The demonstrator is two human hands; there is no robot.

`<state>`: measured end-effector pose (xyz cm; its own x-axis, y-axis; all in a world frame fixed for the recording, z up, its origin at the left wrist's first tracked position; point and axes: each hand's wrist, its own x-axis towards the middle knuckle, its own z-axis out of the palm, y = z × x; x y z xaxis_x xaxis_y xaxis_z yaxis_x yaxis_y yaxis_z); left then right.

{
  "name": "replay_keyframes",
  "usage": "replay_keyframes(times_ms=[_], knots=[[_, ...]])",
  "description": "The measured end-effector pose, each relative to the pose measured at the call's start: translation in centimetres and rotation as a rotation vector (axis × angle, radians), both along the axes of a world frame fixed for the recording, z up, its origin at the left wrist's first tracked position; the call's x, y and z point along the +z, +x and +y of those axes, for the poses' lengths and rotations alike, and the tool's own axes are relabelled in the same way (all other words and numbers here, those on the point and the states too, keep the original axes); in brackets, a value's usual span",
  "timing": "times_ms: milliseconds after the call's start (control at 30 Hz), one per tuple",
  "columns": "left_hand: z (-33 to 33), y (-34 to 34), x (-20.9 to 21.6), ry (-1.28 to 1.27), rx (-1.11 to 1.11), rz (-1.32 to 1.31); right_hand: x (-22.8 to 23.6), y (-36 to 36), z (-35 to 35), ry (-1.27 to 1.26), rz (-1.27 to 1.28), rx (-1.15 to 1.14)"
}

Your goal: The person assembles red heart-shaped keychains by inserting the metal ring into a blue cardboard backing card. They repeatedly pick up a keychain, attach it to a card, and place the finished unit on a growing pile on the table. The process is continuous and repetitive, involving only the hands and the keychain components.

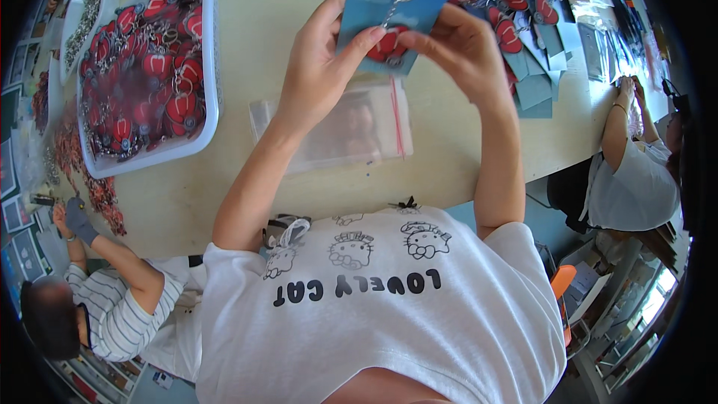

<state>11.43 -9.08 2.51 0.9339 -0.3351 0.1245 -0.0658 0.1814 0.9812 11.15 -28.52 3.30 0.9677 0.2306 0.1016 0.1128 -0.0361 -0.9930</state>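
Note:
Upright in front of me is a blue backing card. A keychain lies on its face, with a silver split ring and short chain above a red pendant. My left hand grips the card's left edge, its thumb on the front by the chain and pendant. At the lower right, my right hand is closed on the card too, thumb at the pendant and fingers mostly hidden behind. Below the card, a stack of clear plastic bags with a red seal line lies on the table.
A white plastic bin full of red keychains stands at the left. Carded keychains are heaped at the right on the pale table. One co-worker sits at lower left, another at far right.

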Motion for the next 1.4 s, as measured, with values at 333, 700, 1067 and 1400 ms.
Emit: replay_keyframes(times_ms=[333,700,1067,1400], knots=[[3.2,-4.1,-0.5,1.069,-0.054,-0.591,0.1,2.1,-5.7,0.366,-0.019,-0.623],[3.4,-4.9,-1.6,0.92,-0.172,-0.372,-1.7,2.0,-5.9,0.371,0.006,-0.583],[4.6,-4.1,-0.5,0.657,-0.043,-0.116,-0.6,1.9,-3.9,0.322,0.001,-0.557],[6.3,-3.5,-1.5,0.297,0.071,0.23,-0.4,1.7,-3.0,0.287,0.036,-0.573]])
